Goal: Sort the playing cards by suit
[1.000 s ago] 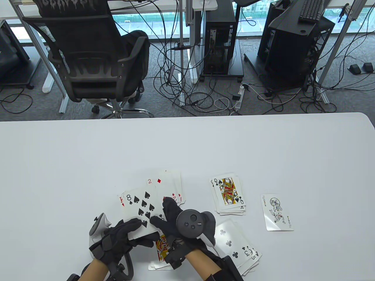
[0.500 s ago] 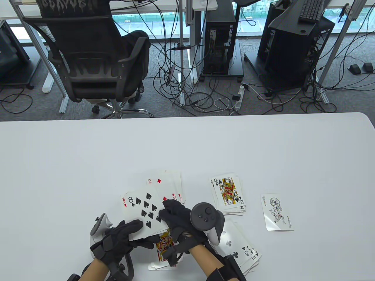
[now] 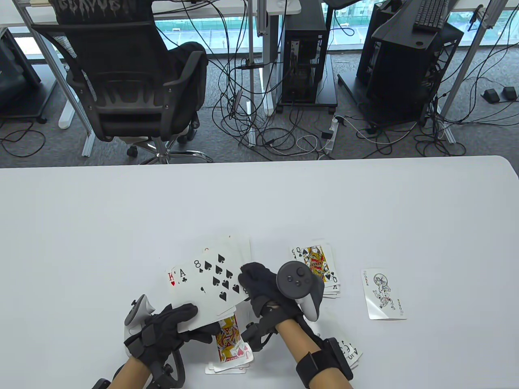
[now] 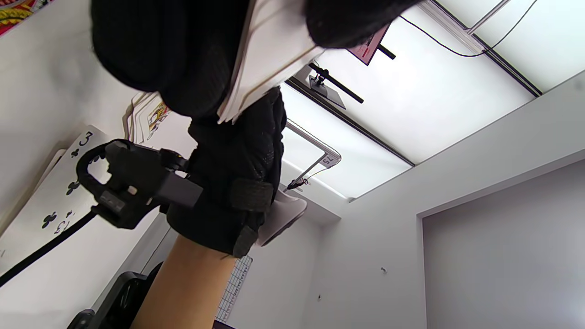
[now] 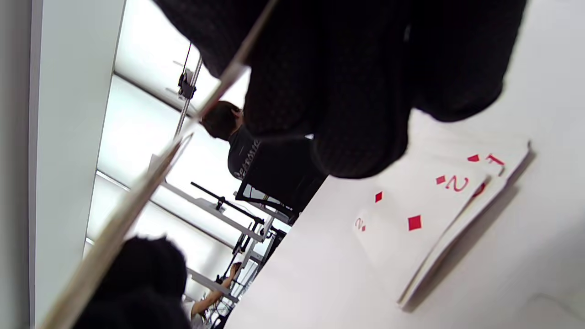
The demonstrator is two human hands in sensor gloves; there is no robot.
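My left hand (image 3: 194, 321) holds a fan of cards (image 3: 190, 291) with a king of hearts and an ace of clubs showing. My right hand (image 3: 248, 278) pinches the right edge of the 8 of spades (image 3: 217, 279), which lies shifted right over the fan. In the left wrist view my left fingers (image 4: 192, 50) grip the card stack (image 4: 269, 55). In the right wrist view my right fingers (image 5: 347, 91) hold a card edge-on (image 5: 228, 73) above the diamond pile (image 5: 420, 214).
On the white table (image 3: 121, 227) lie a diamond pile (image 3: 241, 245), a spade pile topped by the queen (image 3: 318, 263), a lone joker (image 3: 383, 293), a heart pile topped by the jack (image 3: 229, 344), and a club pile (image 3: 350, 352) partly under my right forearm.
My right hand moved right and away from me, sliding the 8 of spades off the fan. The ace of clubs came into view. The 2 of diamonds is now covered. My left hand stayed put.
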